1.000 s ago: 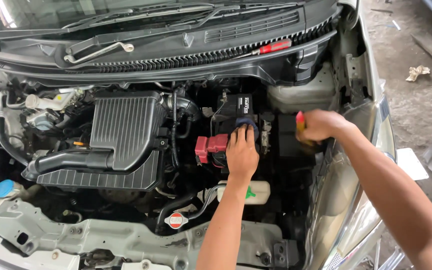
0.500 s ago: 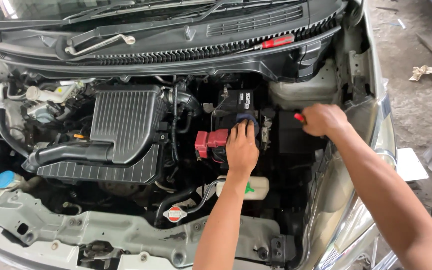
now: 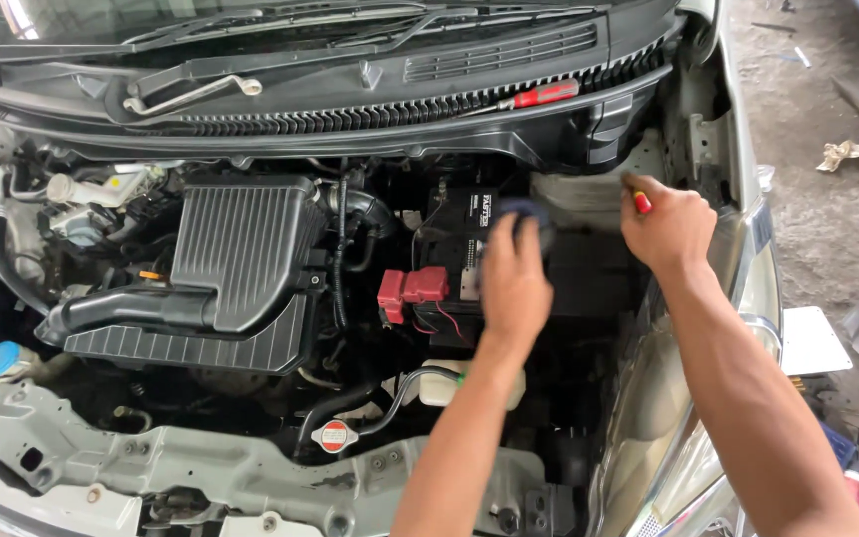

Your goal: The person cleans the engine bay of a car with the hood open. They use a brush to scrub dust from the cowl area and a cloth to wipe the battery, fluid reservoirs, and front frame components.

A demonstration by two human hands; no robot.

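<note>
"Where are my hands?"

"My left hand (image 3: pixel 514 283) lies flat on top of the black battery (image 3: pixel 469 264), fingers bent over a small blue thing (image 3: pixel 521 209), maybe to keep it from slipping. The battery sits in the car's engine bay, beside the red cap (image 3: pixel 413 286)."

"And the other?"

"My right hand (image 3: pixel 670 227) is curled tight around a red-handled tool (image 3: pixel 640 201), arm reaching in from the side, wrist bent down."
</note>
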